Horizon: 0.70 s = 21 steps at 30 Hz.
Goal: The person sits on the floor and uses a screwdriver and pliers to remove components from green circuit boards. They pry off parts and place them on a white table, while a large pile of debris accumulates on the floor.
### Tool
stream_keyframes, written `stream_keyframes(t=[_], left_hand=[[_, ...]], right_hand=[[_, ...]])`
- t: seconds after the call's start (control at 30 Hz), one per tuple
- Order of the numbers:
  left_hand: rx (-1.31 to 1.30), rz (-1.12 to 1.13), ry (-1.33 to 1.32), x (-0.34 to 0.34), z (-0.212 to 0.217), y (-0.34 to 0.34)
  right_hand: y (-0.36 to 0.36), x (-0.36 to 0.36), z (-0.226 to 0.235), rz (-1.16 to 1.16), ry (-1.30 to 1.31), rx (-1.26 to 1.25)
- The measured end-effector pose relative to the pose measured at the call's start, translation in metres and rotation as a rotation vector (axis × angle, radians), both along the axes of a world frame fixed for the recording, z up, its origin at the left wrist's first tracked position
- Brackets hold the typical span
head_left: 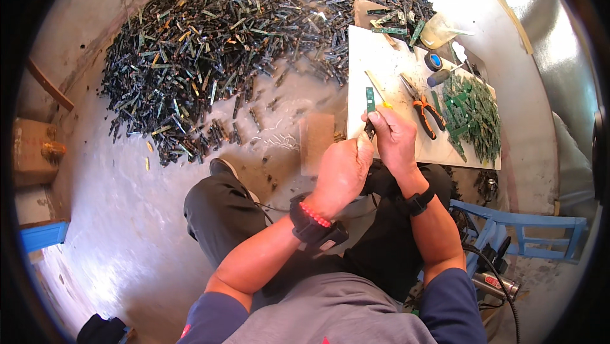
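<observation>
On the far right of the scene, a pale counter (368,52) stands above a smooth grey floor (152,217) that shines with glare on the near left. A wide heap (235,45) of thin, dark, straight-edged strips covers the floor on the far side, its edge breaking into loose pieces. A flat brown board (316,144) lies left of the counter, and a cardboard box (35,150) is at the far left.

Just over the counter's near left edge, the left hand (343,169) has its grip clenched around a dark piece (369,129), while the grip of the right hand (395,137) pinches a flat, glossy green strip (370,97) whose far end sticks up past the fingers. Beside it lies a slim tool with a yellow handle (386,104); farther right are pliers (424,107) with rubbery orange-and-black handles, a round blue-and-black object (433,60) and a matted pile of green strips (476,112). A cloudy tub (437,31) is beyond.

The fingers hide most of the dark piece and where it meets the strip. A blue plastic stool (534,229), near right, is partly covered by the person; small scraps under the counter's near edge are hard to make out.
</observation>
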<state>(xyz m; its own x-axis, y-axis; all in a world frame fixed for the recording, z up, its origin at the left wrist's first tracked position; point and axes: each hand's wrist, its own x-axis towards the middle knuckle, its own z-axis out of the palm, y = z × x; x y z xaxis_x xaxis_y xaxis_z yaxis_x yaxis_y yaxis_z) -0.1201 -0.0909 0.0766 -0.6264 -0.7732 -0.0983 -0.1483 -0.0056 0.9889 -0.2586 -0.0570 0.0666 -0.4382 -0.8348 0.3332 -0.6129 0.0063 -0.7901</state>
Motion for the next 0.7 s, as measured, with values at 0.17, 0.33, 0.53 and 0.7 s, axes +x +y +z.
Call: stream_keyframes(t=[0.17, 0.33, 0.53, 0.7], left_hand=[[0.007, 0.016, 0.014, -0.002, -0.005, 0.004], [0.013, 0.011, -0.065, -0.001, 0.009, 0.001], [-0.082, 0.075, -0.065, -0.006, 0.006, 0.010], [-0.154, 0.091, -0.044, -0.009, 0.007, 0.013]], right_hand=[[0.001, -0.001, 0.003, 0.007, -0.015, 0.021], [-0.001, -0.002, 0.002, 0.045, -0.149, 0.021], [-0.002, 0.002, 0.001, 0.055, -0.262, -0.011], [-0.001, 0.006, 0.007, 0.019, -0.261, 0.019]])
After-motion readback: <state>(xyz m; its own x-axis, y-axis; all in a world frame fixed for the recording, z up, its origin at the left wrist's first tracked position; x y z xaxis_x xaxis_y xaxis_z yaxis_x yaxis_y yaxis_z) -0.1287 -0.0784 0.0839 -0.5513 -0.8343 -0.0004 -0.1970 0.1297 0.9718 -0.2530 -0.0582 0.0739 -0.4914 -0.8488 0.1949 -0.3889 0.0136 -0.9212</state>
